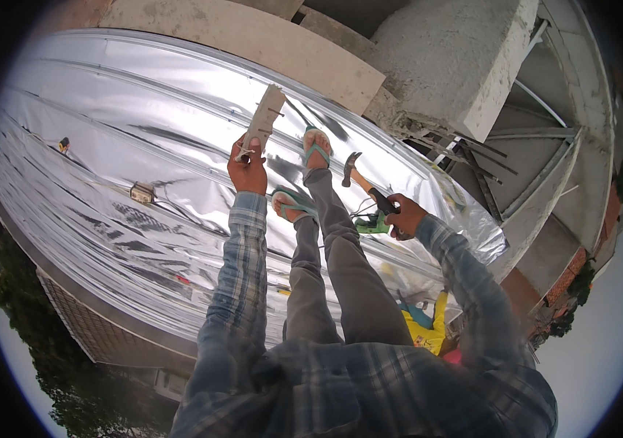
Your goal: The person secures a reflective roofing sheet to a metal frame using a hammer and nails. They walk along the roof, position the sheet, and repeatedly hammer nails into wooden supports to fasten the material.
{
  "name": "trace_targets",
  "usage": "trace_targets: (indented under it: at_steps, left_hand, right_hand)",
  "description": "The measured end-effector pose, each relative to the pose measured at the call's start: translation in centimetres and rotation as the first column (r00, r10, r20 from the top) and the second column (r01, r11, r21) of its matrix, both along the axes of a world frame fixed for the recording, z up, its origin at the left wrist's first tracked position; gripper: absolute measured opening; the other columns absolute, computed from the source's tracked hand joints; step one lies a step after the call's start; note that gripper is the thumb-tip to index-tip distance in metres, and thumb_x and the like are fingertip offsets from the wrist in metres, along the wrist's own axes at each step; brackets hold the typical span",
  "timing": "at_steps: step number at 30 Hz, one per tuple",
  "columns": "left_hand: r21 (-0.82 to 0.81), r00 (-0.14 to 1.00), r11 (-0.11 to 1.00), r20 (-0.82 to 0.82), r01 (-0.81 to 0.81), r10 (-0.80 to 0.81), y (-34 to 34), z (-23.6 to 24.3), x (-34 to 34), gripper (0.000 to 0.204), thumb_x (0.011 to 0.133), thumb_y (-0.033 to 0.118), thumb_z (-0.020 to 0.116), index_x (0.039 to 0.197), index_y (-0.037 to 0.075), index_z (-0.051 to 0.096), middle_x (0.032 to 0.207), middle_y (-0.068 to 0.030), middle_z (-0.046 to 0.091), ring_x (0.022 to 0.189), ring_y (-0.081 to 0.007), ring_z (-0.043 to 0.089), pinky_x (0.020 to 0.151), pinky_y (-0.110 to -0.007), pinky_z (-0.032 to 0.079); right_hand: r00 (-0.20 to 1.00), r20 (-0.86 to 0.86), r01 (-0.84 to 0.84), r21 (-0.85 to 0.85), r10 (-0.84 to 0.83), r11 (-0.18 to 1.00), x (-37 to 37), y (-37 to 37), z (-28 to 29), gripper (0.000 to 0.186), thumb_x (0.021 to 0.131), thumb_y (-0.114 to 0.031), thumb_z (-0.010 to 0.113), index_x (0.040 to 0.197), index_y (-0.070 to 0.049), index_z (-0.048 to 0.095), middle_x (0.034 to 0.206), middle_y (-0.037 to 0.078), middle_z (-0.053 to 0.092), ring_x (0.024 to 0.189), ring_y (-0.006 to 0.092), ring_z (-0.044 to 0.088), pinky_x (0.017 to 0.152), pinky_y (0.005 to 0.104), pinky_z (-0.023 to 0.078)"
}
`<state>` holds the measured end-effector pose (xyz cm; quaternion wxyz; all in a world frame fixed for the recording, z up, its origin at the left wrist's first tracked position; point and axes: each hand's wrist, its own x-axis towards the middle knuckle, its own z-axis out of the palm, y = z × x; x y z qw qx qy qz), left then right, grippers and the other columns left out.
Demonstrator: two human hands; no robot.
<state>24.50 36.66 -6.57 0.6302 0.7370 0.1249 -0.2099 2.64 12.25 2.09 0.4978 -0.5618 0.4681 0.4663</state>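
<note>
My left hand (247, 169) is closed around the lower end of a short, pale wooden offcut (264, 117), raised over the silvery sheeting. Nails stick out of the wood's right side, and one or more also show near my fingers. In my right hand (408, 216) is a claw hammer (359, 178), gripped by the dark lower part of its handle. Its metal head points up and to the left, apart from the wood. Just behind the right hand, a green tool (374, 225) lies on the sheeting.
Shiny foil sheeting (143, 95) over long ribs spreads beneath my sandalled feet (316, 150). A small boxy device (142, 193) with cords lies left. Upper right stand a concrete beam (457, 66) and protruding rebar (490, 157). A person in yellow (428, 334) is close, lower right.
</note>
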Motion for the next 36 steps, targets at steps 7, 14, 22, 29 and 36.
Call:
trace_targets:
  at_steps: [7,14,22,29,36]
  left_hand:
    - [0.083,0.974,0.988,-0.179,-0.128,0.141,6.1,-2.6,-6.0,0.047,0.085,0.037,0.06,0.113,0.001,0.052,0.096,-0.0071,0.06,0.083,-0.013,0.057,0.061,-0.024,0.048]
    - [0.161,0.911,0.951,-0.284,-0.264,0.301,8.0,-2.7,-13.1,0.045,0.085,0.037,0.06,0.107,-0.002,0.054,0.088,-0.0066,0.059,0.072,-0.0101,0.054,0.058,-0.022,0.045]
    - [0.272,0.81,0.885,-0.367,-0.377,0.458,9.3,-2.7,-19.9,0.045,0.087,0.034,0.059,0.11,-0.005,0.053,0.093,-0.0083,0.06,0.08,-0.0117,0.055,0.068,-0.025,0.047]
    - [0.202,0.739,0.82,-0.358,-0.535,0.57,8.0,-3.5,-18.4,0.043,0.088,0.032,0.059,0.11,-0.004,0.053,0.096,-0.0071,0.059,0.084,-0.011,0.054,0.072,-0.024,0.045]
    - [0.181,0.729,0.82,-0.383,-0.543,0.568,6.7,-2.2,-19.8,0.042,0.088,0.031,0.058,0.111,-0.004,0.053,0.098,-0.0072,0.059,0.088,-0.0109,0.053,0.078,-0.024,0.043]
  right_hand:
    - [0.546,-0.267,-0.837,-0.152,0.794,0.525,14.2,-7.9,-4.3,0.047,0.082,-0.013,0.051,0.128,-0.007,0.043,0.09,0.015,0.063,0.063,0.0212,0.063,0.056,0.0343,0.054]
    - [-0.304,-0.343,-0.952,0.146,0.889,-0.27,28.6,-9.6,-11.4,0.033,0.082,-0.021,0.051,0.105,0.002,0.059,0.098,0.015,0.064,0.08,0.0262,0.063,0.069,0.037,0.052]
    - [-0.099,-0.545,-0.879,0.44,0.832,0.184,35.2,-5.3,-19.1,0.034,0.084,-0.018,0.052,0.112,0.0,0.053,0.093,0.015,0.064,0.069,0.0248,0.062,0.064,0.0383,0.052]
    - [-0.025,-0.596,-0.819,0.472,0.802,0.326,33.1,-8.3,-25.6,0.033,0.085,-0.014,0.05,0.116,-0.001,0.05,0.087,0.015,0.063,0.064,0.0222,0.059,0.059,0.0389,0.05]
    - [0.141,-0.565,-0.927,0.212,0.813,0.308,36.9,-7.0,-24.0,0.034,0.081,-0.007,0.053,0.114,-0.008,0.052,0.087,0.015,0.061,0.062,0.0219,0.059,0.052,0.0395,0.049]
